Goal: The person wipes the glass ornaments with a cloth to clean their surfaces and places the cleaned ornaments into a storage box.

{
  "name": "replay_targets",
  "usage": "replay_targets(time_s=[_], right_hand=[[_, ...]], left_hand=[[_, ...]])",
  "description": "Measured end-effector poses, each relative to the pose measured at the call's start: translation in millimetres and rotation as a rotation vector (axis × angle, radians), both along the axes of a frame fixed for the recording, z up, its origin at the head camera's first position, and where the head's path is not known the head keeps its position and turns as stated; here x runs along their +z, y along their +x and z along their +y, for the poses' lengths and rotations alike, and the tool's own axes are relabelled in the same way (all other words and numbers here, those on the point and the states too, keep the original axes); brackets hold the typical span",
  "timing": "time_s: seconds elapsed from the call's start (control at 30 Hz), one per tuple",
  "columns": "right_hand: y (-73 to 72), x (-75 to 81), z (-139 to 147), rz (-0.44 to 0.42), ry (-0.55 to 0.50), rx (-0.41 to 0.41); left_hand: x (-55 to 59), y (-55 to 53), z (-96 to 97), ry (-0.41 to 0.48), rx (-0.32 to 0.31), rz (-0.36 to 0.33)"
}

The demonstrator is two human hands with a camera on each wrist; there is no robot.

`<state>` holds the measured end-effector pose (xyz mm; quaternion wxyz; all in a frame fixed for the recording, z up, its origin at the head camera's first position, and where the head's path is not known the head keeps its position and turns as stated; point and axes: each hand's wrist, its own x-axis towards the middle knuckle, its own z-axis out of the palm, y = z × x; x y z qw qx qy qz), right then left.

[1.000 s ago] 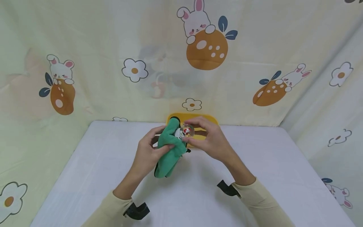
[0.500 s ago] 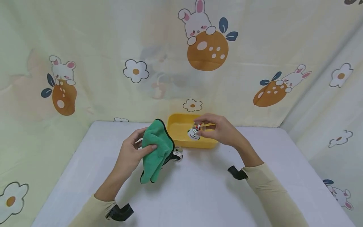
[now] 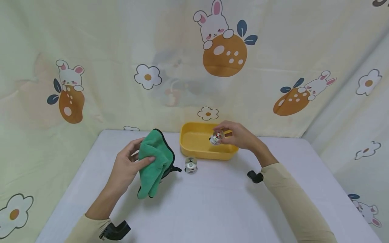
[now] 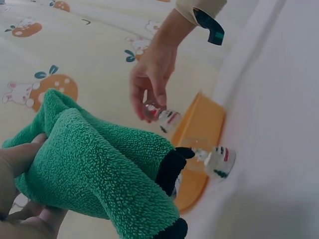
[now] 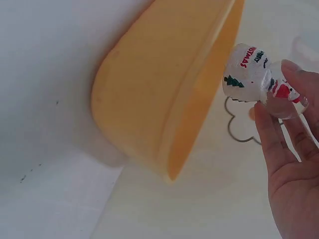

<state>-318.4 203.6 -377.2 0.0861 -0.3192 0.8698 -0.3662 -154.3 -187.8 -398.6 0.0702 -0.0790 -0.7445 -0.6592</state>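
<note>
Globe (image 3: 215,139) parted from cloth (image 3: 153,157) within the last second.
Right hand (image 3: 240,135) pinched it by its clear dome, white printed base tilted out beyond the fingertips, over the tray (image 3: 209,154); contact with cloth appeared finished for this piece. Left hand (image 3: 125,164) gripped the cloth: green looped pile, black edging, drooping folds. Second globe (image 3: 191,165) stood upright on table (image 3: 212,206), right of those fingers. Tray looked smooth, yellow, round-cornered.

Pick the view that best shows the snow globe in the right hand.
Right wrist: the snow globe is large there, its lettered base and the right hand pinching its dome clear. The head view shows it small; the left wrist view, distant and blurred.
</note>
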Motion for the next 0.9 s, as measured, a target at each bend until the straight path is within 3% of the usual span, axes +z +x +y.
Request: replay_targets(time_s=[0.4, 0.67, 0.9], right_hand=[[-30.8, -27.6, 14.5, -0.075, 0.115, -0.051], [-39.0, -37.7, 12.6, -0.065, 0.204, -0.079], [-40.7, -46.0, 11.1, -0.041, 0.209, -0.087]], left_hand=[[-4.7, 4.7, -18.9, -0.064, 0.044, -0.015], [-9.0, 7.3, -27.2, -0.065, 0.061, -0.012], [-12.7, 7.7, -26.1, -0.064, 0.051, -0.023]])
